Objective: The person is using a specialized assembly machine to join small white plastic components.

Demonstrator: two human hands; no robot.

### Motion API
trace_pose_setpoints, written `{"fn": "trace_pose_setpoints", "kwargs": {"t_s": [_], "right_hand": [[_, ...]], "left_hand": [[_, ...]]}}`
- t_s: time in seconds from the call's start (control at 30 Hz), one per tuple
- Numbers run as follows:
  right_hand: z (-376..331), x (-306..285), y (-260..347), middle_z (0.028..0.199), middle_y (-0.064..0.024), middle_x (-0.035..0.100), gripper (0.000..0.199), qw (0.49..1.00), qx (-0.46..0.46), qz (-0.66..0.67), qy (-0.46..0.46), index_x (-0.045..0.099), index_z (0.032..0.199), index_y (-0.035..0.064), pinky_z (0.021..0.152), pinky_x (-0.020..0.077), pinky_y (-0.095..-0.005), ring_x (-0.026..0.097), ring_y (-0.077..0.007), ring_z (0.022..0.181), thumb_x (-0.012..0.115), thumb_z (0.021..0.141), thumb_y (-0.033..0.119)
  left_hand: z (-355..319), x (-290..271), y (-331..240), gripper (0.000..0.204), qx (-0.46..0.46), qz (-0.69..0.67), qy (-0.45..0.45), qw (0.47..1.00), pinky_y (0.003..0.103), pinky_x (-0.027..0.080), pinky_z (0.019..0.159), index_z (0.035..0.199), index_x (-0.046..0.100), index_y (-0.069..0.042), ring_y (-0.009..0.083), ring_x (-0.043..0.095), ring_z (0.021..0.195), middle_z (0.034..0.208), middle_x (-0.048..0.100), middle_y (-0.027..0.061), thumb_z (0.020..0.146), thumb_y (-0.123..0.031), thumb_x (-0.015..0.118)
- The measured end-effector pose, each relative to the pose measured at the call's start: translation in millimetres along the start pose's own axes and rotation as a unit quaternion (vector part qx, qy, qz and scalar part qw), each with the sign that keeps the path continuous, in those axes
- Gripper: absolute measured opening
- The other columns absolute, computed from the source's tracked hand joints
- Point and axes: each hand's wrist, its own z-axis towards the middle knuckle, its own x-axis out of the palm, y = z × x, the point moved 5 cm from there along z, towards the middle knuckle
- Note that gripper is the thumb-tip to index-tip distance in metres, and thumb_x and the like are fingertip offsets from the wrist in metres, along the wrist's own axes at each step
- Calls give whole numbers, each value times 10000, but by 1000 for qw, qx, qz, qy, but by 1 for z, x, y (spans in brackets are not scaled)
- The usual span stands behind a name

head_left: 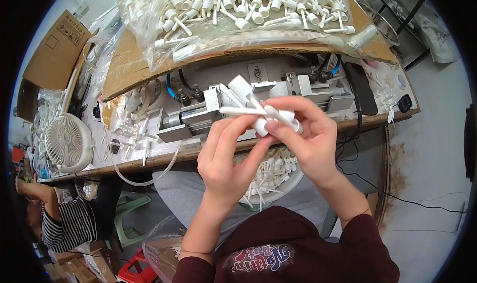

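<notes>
Both my hands meet in the middle, above the table's front edge, around several white plastic caps with long stems (240,87). My left hand (223,156) is closed, its thumb and fingers pinching the caps from the left. From the right, my right hand (313,139) grips the same bunch, thumb across a stem. The stems point different ways, and fingers hide parts of the pieces. Just behind my hands is a metal clamping fixture (198,120) with cylinders and blue and black air hoses. Below them, a round basin (293,186) at my lap holds many similar pieces.
A large heap of stemmed caps (258,7) lies in clear plastic on a cardboard sheet (126,59) over the fixture. Left are a white fan (68,142), loose pieces and a clear hose (141,183). A dark phone (361,89) lies right. Another person (69,223) sits far left.
</notes>
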Motion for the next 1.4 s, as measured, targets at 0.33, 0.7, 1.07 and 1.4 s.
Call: {"fn": "trace_pose_setpoints", "kwargs": {"t_s": [0.33,0.7,1.07,1.4], "right_hand": [[-18,-24,-26,1078,-150,691,243,996,18,45,-77,600,1174,-60,798,616,-291,713,-196,957,632,934,-61],[-27,-54,-19,1025,-119,687,259,994,20,-42,-97,610,1173,-47,675,531,-221,650,-96,811,640,917,-68],[-28,-61,-9,1038,-105,671,258,999,18,-41,-24,622,1146,-46,626,484,-191,608,-58,791,633,893,-95],[-38,-64,-14,1047,-112,679,344,985,99,-63,127,678,1103,-42,692,518,-234,641,-105,835,641,775,-139]], "left_hand": [[-14,2,-2,356,-9,-5,88,996,323,567,703,1046,726,-9,212,694,809,972,700,95,702,30,810],[-17,32,18,253,44,223,219,949,306,518,598,987,743,-25,187,679,672,1143,730,68,742,-83,767],[-8,33,27,251,17,190,228,955,326,538,592,1001,736,-44,243,685,663,1093,735,45,762,-113,774],[-27,16,29,334,-378,-392,301,783,302,578,766,1238,639,99,190,699,920,1144,692,187,983,-114,621]]}}
